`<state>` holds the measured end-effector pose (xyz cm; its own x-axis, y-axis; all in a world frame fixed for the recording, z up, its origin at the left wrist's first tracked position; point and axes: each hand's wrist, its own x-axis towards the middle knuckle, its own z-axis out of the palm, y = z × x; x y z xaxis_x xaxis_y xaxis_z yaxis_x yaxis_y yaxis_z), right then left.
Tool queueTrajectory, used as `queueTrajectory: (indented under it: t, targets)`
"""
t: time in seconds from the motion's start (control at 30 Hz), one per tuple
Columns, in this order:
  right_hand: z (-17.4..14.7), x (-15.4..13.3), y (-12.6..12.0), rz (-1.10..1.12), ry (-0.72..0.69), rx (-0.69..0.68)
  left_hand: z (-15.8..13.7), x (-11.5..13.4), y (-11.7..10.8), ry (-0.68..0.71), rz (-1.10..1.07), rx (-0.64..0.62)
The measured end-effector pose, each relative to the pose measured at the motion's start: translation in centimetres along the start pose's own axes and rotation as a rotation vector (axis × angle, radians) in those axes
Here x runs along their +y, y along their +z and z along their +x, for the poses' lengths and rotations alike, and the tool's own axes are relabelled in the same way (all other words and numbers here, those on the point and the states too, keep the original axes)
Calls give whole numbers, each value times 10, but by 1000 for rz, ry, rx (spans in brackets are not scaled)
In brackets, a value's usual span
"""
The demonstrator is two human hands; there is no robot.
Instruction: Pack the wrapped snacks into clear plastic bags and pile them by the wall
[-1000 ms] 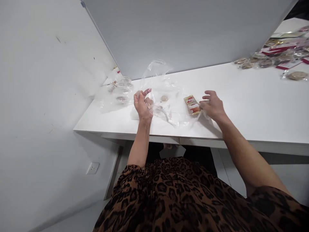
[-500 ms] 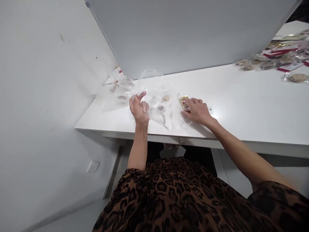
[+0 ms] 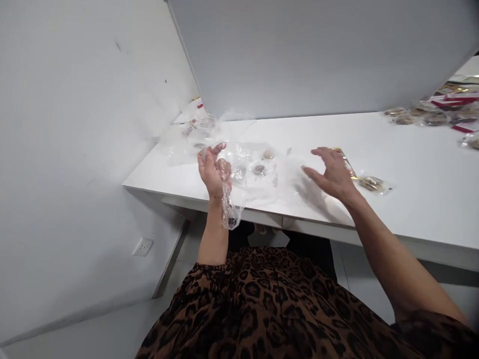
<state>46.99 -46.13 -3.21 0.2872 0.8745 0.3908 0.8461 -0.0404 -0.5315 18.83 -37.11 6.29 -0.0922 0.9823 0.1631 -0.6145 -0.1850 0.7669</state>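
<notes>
So the clear plastic bag (image 3: pixel 239 172) is the thing being worked here. It's crinkled, see-through and mostly spread flat on the white counter (image 3: pixel 392 199) near the front edge, with one corner dangling off the edge below the left hand (image 3: pixel 213 169). That hand is closed around a bunched-up bit of the film, fingers curled, holding the bag's edge up off the counter.

Inside or under the film you can make out a few small round snack pieces (image 3: pixel 260 169), brownish, but it's hard to tell if they're in the bag or just beneath it.

The right hand (image 3: pixel 331 172) is empty, fingers spread, hovering just above the counter at the bag's right side, touching nothing as far as I can see. Just beyond it lies a gold sachet (image 3: pixel 346 159), and next to that a small wrapped brown snack (image 3: pixel 372 183).

My read: it's the bagging stage, mouth held open with one hand, the other between pickups. Next move probably needs a clean pinch on a packet while the left keeps the opening from collapsing.

More wrapped snacks (image 3: pixel 434 112) are piled far right.
</notes>
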Motion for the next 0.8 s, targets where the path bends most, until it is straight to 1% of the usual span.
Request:
queueTrajectory:
  t: [0.07, 0.1, 0.17, 0.27, 0.33, 0.43, 0.5, 0.53, 0.6, 0.63, 0.67, 0.7, 0.73, 0.8]
  targets:
    - [-6, -31, 11, 153, -198, -107, -14, 0, 2, -40, -13, -84]
    - [-10, -46, 19, 204, -274, -149, -22, 1, 2, -59, -16, -134]
    - [-17, -71, 36, 260, -364, -194, -37, 3, -2, -92, -14, -246]
    - [-23, -95, 54, 321, -389, -215, -51, 10, -19, -123, 23, -399]
    - [-24, -105, 56, 383, -376, -191, -55, 15, -37, -137, 84, -452]
    - [-28, -121, 48, 502, -382, -123, -60, 21, -64, -216, 271, -515]
    - [-33, -134, 41, 571, -420, -99, -63, 20, -76, -290, 415, -581]
    - [-35, -140, 38, 600, -450, -94, -65, 19, -80, -306, 473, -616]
    - [-40, -150, 35, 635, -487, -115, -66, 17, -87, -275, 571, -653]
    - [-41, -153, 34, 640, -484, -130, -64, 15, -90, -233, 617, -638]
    - [-43, -155, 34, 638, -464, -137, -61, 15, -93, -180, 655, -594]
    - [-44, -154, 33, 625, -426, -133, -57, 16, -98, -122, 681, -520]
    - [-46, -152, 32, 600, -370, -114, -50, 17, -104, -63, 691, -418]
    - [-52, -141, 31, 517, -239, -36, -29, 24, -121, 85, 673, -164]
